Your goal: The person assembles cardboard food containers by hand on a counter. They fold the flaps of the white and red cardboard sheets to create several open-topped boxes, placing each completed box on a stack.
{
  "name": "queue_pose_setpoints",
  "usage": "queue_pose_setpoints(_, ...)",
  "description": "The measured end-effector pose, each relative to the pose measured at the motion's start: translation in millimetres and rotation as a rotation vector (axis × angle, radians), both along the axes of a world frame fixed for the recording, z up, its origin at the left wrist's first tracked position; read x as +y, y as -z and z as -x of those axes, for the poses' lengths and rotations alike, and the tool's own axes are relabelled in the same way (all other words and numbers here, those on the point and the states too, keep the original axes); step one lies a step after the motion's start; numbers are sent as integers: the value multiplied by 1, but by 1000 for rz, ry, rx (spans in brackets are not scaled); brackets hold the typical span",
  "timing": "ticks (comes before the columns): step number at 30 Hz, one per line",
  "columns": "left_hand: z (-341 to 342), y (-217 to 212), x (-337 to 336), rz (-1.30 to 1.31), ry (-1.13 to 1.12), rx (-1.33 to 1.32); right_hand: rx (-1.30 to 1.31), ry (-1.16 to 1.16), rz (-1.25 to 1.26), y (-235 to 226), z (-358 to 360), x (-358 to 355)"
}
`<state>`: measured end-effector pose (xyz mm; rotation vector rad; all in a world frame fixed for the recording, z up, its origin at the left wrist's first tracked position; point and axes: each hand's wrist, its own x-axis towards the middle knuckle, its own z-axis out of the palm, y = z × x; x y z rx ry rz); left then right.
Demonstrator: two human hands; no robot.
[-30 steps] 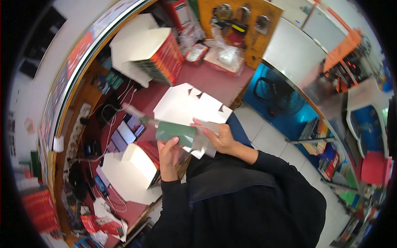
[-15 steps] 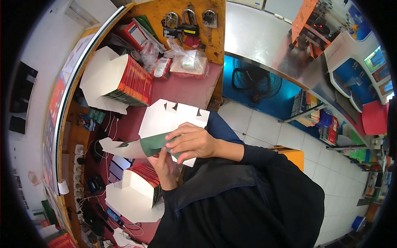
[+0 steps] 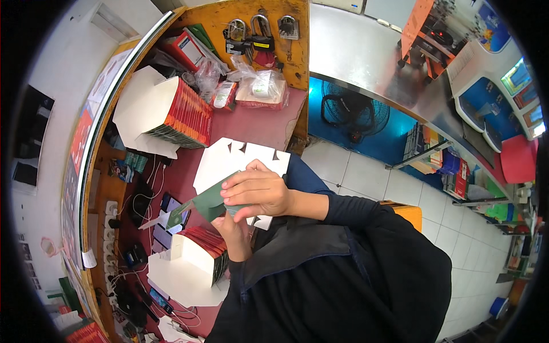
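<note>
My right hand [image 3: 257,191] is closed over the upper part of a green-and-white cardboard carton blank [image 3: 209,200], with its fingers lying across the green face. Below it, my left hand [image 3: 233,233] grips the lower edge, its fingers partly hidden behind the card. The blank's narrow end points left and shows green. Under my hands lies a flat white card sheet [image 3: 220,163] with notches cut in its edge, resting by my lap. Whether it joins the green piece cannot be made out.
Two open white cartons [image 3: 146,106] [image 3: 186,286] packed with red-orange card pieces stand on the dark red desk [image 3: 269,123]. Phones [image 3: 168,203], cables and a power strip [image 3: 110,231] lie left. Padlocks [image 3: 260,34] hang at the back; a fan [image 3: 354,111] stands right.
The blank's left end has tilted, so its white inner side turned away and green shows instead. Both hands have shifted slightly and keep their hold. Phones behind it are more exposed.
</note>
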<state>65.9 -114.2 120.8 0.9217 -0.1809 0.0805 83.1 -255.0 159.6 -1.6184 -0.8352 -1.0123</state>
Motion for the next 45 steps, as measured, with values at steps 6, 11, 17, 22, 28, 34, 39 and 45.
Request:
queue_pose_setpoints(6,-5,0,3,-109,-62,9,-24,-32,101,0,-2,-7)
queue_pose_setpoints(11,-6,-8,-3,-28,-59,-13,-44,-70,147,-2,-3,-14)
queue_pose_setpoints(17,-4,-6,-23,-105,-131,-75,40,175,226,-6,-1,-11)
queue_pose_setpoints(22,-3,-1,-26,-228,-268,-201,184,141,303,-9,0,-4)
queue_pose_setpoints(28,10,-13,-12,-19,158,-9,384,101,597,0,14,-3)
queue_pose_setpoints(34,30,0,19,-350,295,187,796,-257,-24,24,-11,-26)
queue_pose_setpoints(39,58,17,24,-219,390,334,1006,-556,301,15,-37,-25)
queue_pose_setpoints(45,65,26,26,-377,383,378,886,-877,642,1,-45,-10)
